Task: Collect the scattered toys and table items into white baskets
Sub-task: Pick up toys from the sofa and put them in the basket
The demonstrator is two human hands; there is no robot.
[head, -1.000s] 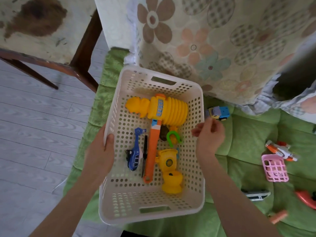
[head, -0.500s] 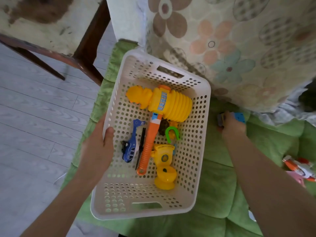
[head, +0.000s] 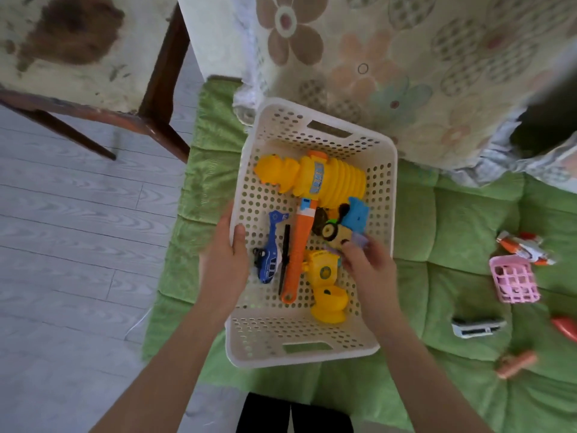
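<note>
The white basket (head: 312, 348) sits on a green quilted mat (head: 462, 214), its far end against a flowered cloth (head: 406, 57). The left hand (head: 224, 260) is clamped on the basket's left rim, thumb hooked over the inside, the forearm reaching up from the near edge. The right hand (head: 365, 260) is over the basket's right half, palm down, wrist bent inward, fingers pinched on a blurred blue and yellow toy car (head: 346, 226) held just above the other toys. Inside the basket lie a yellow squeaky hammer with an orange handle (head: 315, 179), a blue toy helicopter (head: 268, 254) to its left and a yellow toy (head: 327, 295) to its near right. Well apart on the mat to the right lie a small pink basket (head: 513, 279), an orange and white toy (head: 524, 246) and a white toy vehicle (head: 477, 327).
</note>
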